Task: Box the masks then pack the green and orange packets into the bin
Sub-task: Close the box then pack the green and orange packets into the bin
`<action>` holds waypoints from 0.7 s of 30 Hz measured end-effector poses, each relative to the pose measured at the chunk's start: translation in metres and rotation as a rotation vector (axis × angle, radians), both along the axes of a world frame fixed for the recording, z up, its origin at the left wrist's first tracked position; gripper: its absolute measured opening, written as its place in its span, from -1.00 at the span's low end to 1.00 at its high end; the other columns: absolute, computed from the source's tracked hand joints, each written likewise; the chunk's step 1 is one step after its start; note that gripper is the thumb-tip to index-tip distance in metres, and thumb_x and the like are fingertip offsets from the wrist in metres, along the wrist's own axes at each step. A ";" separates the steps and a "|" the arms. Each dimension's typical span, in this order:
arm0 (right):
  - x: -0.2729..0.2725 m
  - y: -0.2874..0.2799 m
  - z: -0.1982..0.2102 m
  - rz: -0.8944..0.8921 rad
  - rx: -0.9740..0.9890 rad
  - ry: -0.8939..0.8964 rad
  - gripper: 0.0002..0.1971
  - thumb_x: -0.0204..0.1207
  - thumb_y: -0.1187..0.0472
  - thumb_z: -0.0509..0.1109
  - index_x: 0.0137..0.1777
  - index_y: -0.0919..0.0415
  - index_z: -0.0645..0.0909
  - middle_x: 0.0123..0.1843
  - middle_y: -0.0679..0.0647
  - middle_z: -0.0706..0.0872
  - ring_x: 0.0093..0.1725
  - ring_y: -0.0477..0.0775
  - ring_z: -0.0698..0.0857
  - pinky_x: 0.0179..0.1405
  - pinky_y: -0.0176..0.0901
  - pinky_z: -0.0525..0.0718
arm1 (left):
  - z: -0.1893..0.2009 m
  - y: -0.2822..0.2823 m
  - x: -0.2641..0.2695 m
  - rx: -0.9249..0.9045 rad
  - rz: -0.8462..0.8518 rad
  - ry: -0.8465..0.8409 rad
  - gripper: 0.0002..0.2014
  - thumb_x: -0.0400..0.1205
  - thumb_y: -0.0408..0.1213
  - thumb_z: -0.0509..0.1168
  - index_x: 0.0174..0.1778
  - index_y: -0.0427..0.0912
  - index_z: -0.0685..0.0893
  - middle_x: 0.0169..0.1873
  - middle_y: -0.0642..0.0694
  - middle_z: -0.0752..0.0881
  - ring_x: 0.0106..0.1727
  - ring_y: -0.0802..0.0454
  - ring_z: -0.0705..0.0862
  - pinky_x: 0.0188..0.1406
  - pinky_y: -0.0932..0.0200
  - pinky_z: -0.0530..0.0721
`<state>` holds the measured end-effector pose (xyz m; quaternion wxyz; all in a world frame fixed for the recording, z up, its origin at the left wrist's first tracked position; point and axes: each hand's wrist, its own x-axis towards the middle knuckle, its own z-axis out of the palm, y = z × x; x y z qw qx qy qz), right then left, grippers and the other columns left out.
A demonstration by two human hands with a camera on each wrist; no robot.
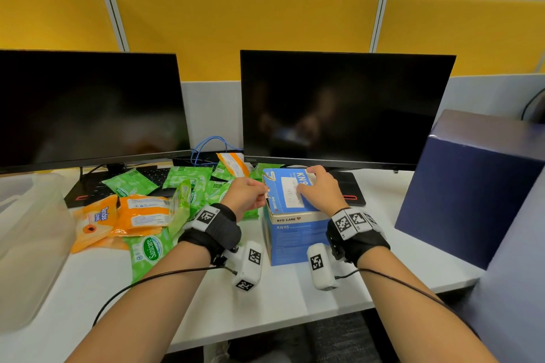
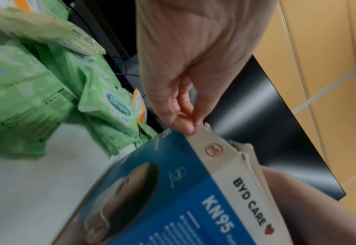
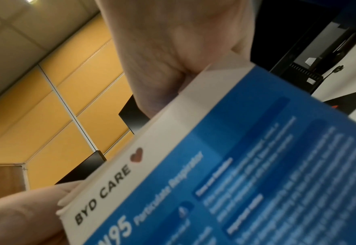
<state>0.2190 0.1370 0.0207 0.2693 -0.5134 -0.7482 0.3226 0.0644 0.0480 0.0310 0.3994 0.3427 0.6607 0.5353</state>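
Note:
A blue KN95 mask box (image 1: 295, 242) stands upright in the middle of the desk, and no masks show. My left hand (image 1: 250, 194) pinches the torn side flap at the box's top left corner (image 2: 195, 131) between thumb and fingertips. Over the blue lid (image 1: 290, 194) lies my right hand (image 1: 318, 188), fingers reaching its far edge; in the right wrist view the palm (image 3: 172, 58) sits over the box (image 3: 235, 165) and the fingers are hidden. Green packets (image 1: 150, 247) and orange packets (image 1: 141, 215) are heaped left of the box. More green packets (image 2: 109, 102) show in the left wrist view.
A clear plastic bin (image 1: 32, 244) sits at the desk's left edge. Two dark monitors (image 1: 339, 109) stand behind, with a keyboard and blue cables under them. A tall dark blue box (image 1: 472, 186) stands at the right. The desk's front edge runs close under my forearms.

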 end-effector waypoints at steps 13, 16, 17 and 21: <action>-0.001 -0.005 0.003 0.035 0.042 -0.063 -0.46 0.54 0.09 0.39 0.49 0.03 0.33 0.42 0.12 0.45 0.29 0.09 0.61 0.25 0.04 0.65 | 0.009 -0.009 0.020 -0.027 -0.200 -0.168 -0.73 0.79 -0.09 0.02 0.05 -0.09 0.60 -0.02 -0.11 0.71 -0.03 0.02 0.71 0.07 0.11 0.64; -0.001 -0.006 0.006 0.071 0.050 -0.182 -0.43 0.52 -0.09 0.35 0.52 -0.04 0.35 0.48 0.10 0.37 0.30 0.10 0.60 0.27 0.06 0.62 | 0.005 -0.013 0.033 -0.015 -0.223 -0.236 -0.55 0.76 0.09 -0.07 0.34 -0.04 0.58 0.20 -0.07 0.74 0.15 0.04 0.73 0.34 0.05 0.57; 0.001 -0.006 0.006 0.084 0.038 -0.221 -0.42 0.53 -0.14 0.33 0.53 -0.07 0.34 0.53 0.12 0.32 0.37 0.14 0.55 0.35 0.13 0.57 | 0.000 -0.011 0.029 0.007 -0.169 -0.248 -0.51 0.75 0.14 -0.09 0.34 -0.03 0.58 0.19 -0.05 0.76 0.19 0.04 0.72 0.45 0.02 0.46; -0.005 -0.017 0.006 0.165 0.232 -0.541 -0.46 0.64 -0.22 0.05 0.62 -0.26 0.15 0.72 0.08 -0.06 0.69 0.27 -0.08 0.58 0.37 -0.08 | 0.002 -0.013 0.038 0.006 -0.237 -0.284 -0.38 0.75 0.15 -0.25 0.47 -0.13 0.47 0.31 0.01 0.65 0.37 0.06 0.59 0.39 0.14 0.46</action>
